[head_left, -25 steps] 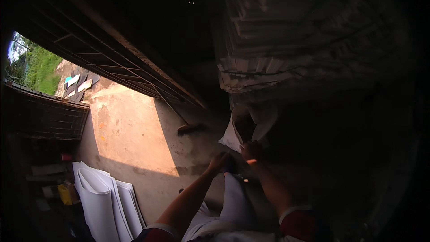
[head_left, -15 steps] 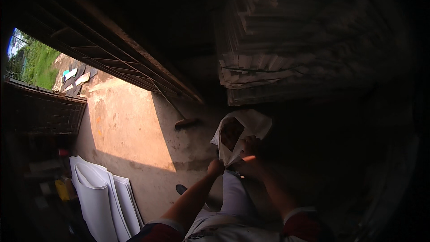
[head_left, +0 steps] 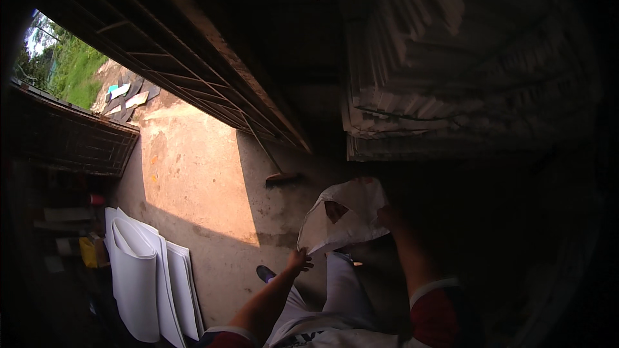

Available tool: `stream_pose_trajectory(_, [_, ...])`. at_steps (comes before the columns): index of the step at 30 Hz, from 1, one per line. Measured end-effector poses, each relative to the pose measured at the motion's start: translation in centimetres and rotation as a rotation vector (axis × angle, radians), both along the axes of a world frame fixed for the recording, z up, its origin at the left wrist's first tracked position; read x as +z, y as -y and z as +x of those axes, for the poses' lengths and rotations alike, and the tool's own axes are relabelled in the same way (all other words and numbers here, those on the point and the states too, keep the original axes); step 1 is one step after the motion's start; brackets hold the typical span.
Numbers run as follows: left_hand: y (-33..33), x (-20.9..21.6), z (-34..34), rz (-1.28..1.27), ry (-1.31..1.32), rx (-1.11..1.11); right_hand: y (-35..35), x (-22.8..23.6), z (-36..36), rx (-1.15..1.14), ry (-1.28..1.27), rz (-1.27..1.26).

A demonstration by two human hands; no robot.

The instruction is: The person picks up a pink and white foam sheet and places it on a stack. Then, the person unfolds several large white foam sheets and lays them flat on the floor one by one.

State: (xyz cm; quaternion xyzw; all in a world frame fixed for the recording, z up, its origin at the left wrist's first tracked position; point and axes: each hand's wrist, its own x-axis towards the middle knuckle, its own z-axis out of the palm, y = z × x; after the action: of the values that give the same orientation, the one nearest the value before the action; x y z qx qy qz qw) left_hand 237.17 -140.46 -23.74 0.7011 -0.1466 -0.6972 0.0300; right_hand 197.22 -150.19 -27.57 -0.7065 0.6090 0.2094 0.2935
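Observation:
A white sack (head_left: 322, 227) is stretched out in front of my legs, its mouth spread wide. Through the opening I see brown-red contents (head_left: 334, 211), too dark to name. My left hand (head_left: 299, 262) pinches the sack's near left edge, some of its fingers sticking out to the side. At the sack's right edge my right hand (head_left: 388, 218) is closed on the material; its fingers are mostly lost in shadow.
A broom (head_left: 281, 177) leans on a slatted metal door (head_left: 213, 84). White sheets (head_left: 138, 277), rolled and folded, stand at my left. Tall stacks of bundled sheets (head_left: 412, 106) rise far right. Sunlight crosses the concrete floor (head_left: 193, 174) from the doorway.
My hands have moved apart: the right went outward to the right, the left a little left and down. The sack is pulled wider between them, and less of its contents shows. My view has shifted slightly.

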Motion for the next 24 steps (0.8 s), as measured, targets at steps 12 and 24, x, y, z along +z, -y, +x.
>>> stream_pose_trajectory(12, [17.6, 4.2, -10.0, -0.721, 0.112, -0.102, 4.1, 15.6, 6.7, -0.825, 0.46, -0.446])
stream_pose_trajectory(24, [27.2, -0.7, -9.0, -1.332, 0.532, -0.881, 2.1, 10.0, 10.0, -0.813, 0.547, -0.747])
